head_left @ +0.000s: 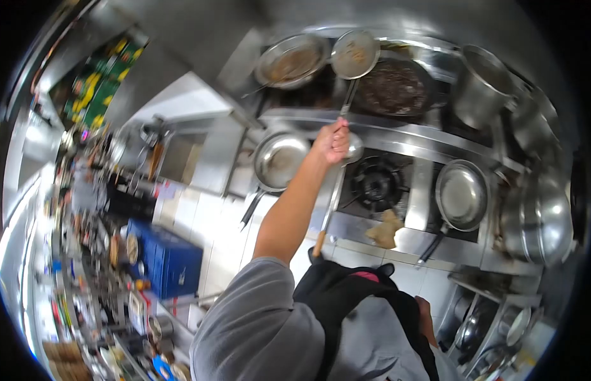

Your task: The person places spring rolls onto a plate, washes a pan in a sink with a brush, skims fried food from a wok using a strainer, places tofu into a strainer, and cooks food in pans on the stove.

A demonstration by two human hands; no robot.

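Observation:
My left hand (333, 141) is closed round the handle of a round mesh strainer (356, 56), held out over the back of the stove. Brown bits lie in its mesh. Just right of the strainer is a wide wok (397, 92) of dark liquid; to its left sits a metal bowl (289, 62) with brown contents. Beneath my left hand, a ladle (354, 149) with a wooden handle end rests across the stove front. My right hand (424, 310) is low beside the black apron, its fingers hidden.
Frying pans (462, 195) (281, 164) flank a front burner (376, 183), their handles jutting over the edge. A tan cloth (385, 230) lies on the stove's front ledge. A tall pot (483, 86) and large metal bowls (543, 216) stand right. A blue bin (165, 260) is at left.

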